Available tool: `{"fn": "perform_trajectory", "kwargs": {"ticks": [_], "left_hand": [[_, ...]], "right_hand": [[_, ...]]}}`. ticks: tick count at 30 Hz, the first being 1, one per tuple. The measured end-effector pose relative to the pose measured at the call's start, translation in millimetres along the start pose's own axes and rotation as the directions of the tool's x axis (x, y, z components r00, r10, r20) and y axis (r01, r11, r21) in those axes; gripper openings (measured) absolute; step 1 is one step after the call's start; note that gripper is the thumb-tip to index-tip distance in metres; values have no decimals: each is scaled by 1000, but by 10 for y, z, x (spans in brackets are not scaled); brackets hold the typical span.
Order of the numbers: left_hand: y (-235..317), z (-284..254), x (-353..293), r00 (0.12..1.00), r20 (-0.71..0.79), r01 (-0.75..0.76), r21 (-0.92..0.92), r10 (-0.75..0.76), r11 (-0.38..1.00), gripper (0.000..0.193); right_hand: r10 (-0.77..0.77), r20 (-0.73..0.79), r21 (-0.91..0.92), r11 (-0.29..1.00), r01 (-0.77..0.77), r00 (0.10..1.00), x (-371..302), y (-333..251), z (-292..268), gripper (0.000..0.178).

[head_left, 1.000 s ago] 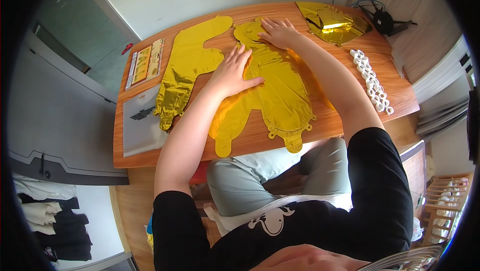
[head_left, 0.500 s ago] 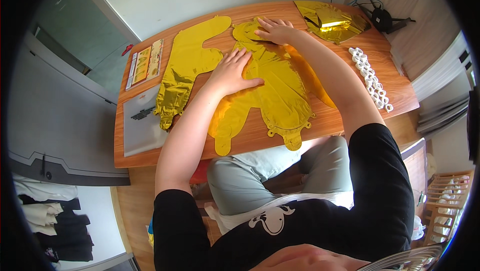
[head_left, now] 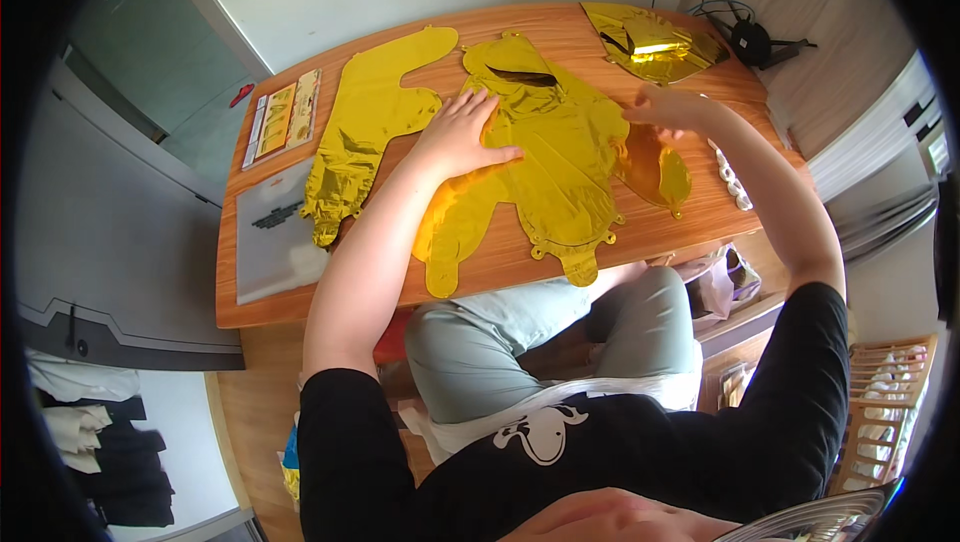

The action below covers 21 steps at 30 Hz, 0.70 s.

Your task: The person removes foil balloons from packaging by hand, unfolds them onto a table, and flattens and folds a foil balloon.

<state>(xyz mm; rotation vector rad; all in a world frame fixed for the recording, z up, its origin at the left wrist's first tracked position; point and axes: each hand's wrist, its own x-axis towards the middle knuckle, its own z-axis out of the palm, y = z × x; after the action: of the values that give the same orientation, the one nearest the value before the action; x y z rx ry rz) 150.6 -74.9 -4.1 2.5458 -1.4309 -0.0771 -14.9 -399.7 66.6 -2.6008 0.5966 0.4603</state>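
A flat gold foil balloon (head_left: 550,157) with rounded lobes and small tabs lies in the middle of the wooden table (head_left: 400,314). My left hand (head_left: 463,140) rests flat on its left part, fingers stretched and thumb apart. At the balloon's upper right edge, my right hand (head_left: 668,110) is closed, thumb and fingers pinching the foil. Below that hand, an orange-gold lobe sticks out to the right. Near the top of the balloon a dark fold or gap shows. Left of it lies a second flat gold foil balloon (head_left: 375,102), wrinkled at its lower end.
Crumpled gold foil (head_left: 655,47) lies at the back right beside a black router (head_left: 752,42). White rings (head_left: 730,177) stand in a row at the right, partly behind my forearm. A printed card (head_left: 283,120) and a clear plastic sleeve (head_left: 270,267) lie at the left.
My right hand has moved from the balloon's top to the right and nearer, its spread fingers now closed on the edge. My left hand has stayed in place.
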Motion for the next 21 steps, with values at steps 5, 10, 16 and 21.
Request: {"fn": "perform_trajectory", "kwargs": {"ticks": [5, 10, 16, 21], "left_hand": [[6, -9, 7, 1000, 4, 3, -18, -3, 1000, 117], [48, -23, 30, 1000, 3, -8, -7, 8, 1000, 117], [113, -56, 6, 1000, 17, 11, -5, -11, 1000, 114], [153, -66, -17, 1000, 1, 27, 4, -27, 1000, 114]], "right_hand": [[-2, -75, 207, 978, 18, 997, -392, 418, 159, 54], [75, 142, 214, 971, -104, 987, -341, 440, 54, 47], [-337, -78, 733, 619, 283, 938, -272, 15, 163, 29], [-405, 47, 568, 763, 309, 913, -413, -470, 270, 36]]}}
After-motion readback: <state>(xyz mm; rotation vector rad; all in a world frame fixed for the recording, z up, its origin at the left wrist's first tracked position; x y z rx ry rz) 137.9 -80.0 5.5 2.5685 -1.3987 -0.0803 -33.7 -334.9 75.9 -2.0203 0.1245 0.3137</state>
